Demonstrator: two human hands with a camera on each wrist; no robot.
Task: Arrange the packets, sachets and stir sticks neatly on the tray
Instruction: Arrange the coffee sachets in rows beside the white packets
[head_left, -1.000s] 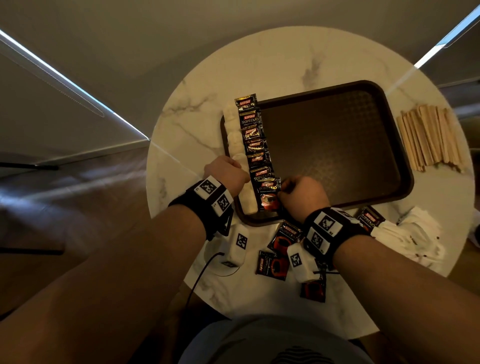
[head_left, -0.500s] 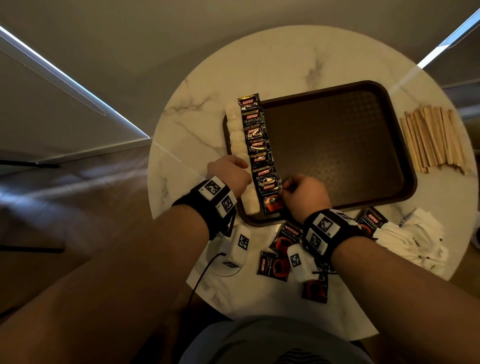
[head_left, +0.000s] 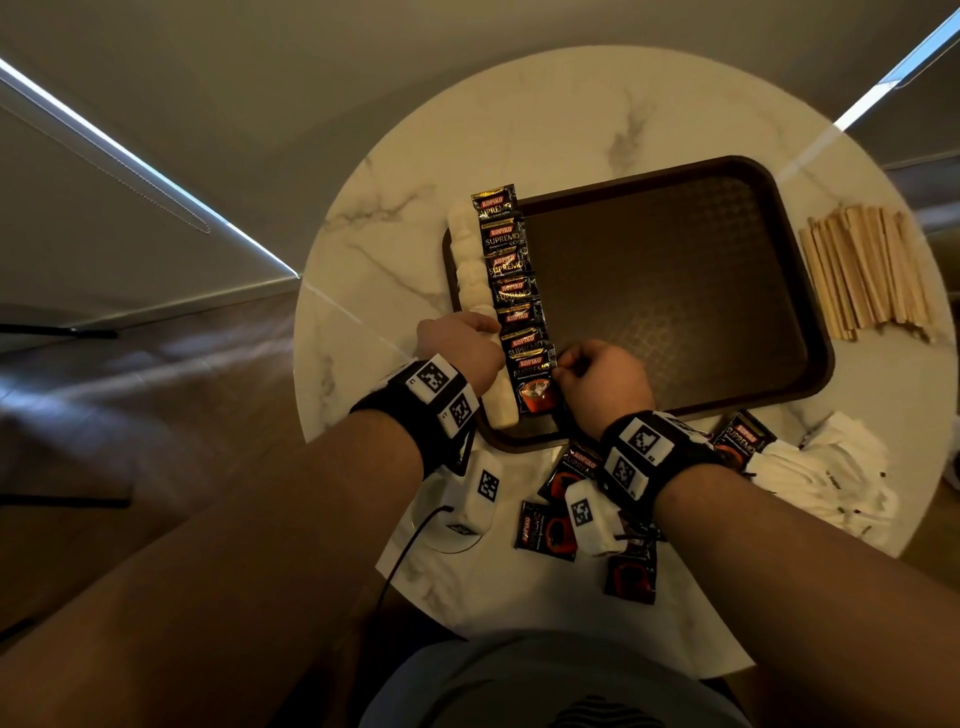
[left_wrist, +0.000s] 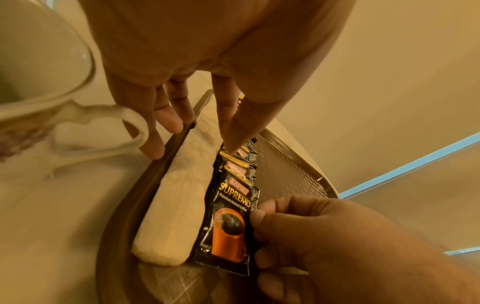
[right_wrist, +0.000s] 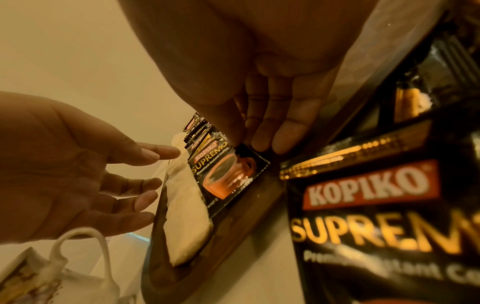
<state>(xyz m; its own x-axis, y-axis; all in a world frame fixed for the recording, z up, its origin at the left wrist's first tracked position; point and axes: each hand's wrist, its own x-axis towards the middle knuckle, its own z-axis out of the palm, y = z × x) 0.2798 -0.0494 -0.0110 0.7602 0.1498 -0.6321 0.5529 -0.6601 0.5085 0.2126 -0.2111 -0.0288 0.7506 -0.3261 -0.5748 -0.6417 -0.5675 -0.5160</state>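
Nearest black foil coffee packet (left_wrist: 228, 224) pinched at right edge by right hand (head_left: 602, 384) fingers (left_wrist: 262, 216), left hand (head_left: 462, 353) fingers relaxed beside white sachet row (left_wrist: 179, 197), row's long axis along brown plastic tray (head_left: 675, 291).

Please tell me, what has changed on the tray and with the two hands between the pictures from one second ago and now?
Very little. The right hand crept slightly along the nearest coffee packet, its fingertips still on that packet's right edge. The left hand stays beside the row of white sachets at the tray edge. Nothing was picked up or released. The stir sticks and loose packets on the table did not move.
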